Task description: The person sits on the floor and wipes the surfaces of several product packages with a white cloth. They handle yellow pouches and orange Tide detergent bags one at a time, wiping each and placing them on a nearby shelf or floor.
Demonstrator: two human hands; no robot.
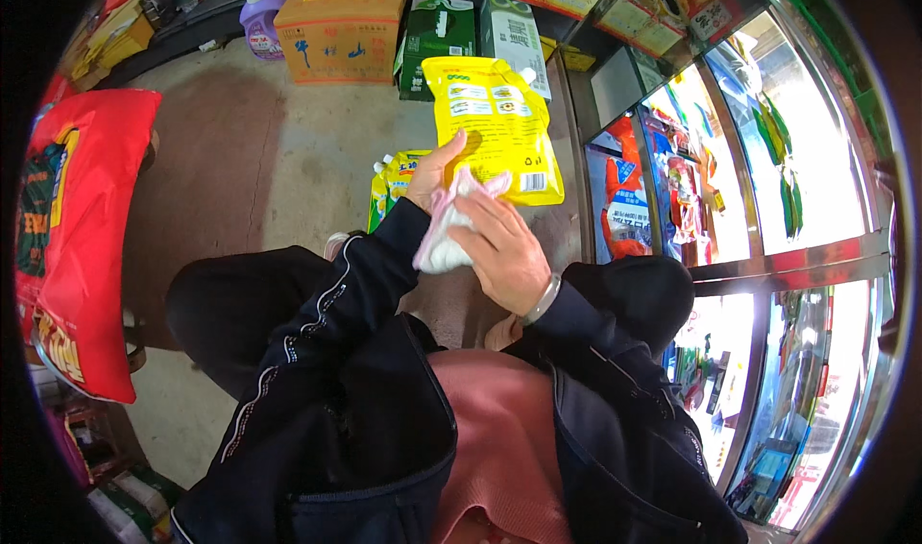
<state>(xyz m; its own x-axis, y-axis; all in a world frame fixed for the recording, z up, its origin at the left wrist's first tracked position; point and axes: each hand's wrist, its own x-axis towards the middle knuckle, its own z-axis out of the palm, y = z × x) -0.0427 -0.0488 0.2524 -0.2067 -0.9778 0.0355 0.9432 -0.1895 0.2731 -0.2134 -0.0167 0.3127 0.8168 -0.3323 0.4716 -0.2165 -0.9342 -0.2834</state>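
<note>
My left hand (pixel 434 172) grips a yellow spouted pouch (pixel 497 144) by its lower left edge, thumb lying on the printed face. The pouch is tilted slightly, with its white cap (pixel 528 76) at the upper right. Bunched in my right hand (pixel 504 252) is a white cloth with pink edging (pixel 448 238), which overlaps the pouch's bottom edge. Whether the cloth presses on the pouch cannot be told. Behind my left wrist, more yellow and green spouted pouches (pixel 400 173) stand on the floor, partly hidden by my forearm.
A cardboard box (pixel 342 33), a green carton (pixel 436 40) and a purple detergent bottle (pixel 262 22) line the far side. At the left is a large red bag (pixel 90 241). Glass-fronted shelving (pixel 753 256) with packaged goods runs along the right. Concrete floor (pixel 216 112) lies between.
</note>
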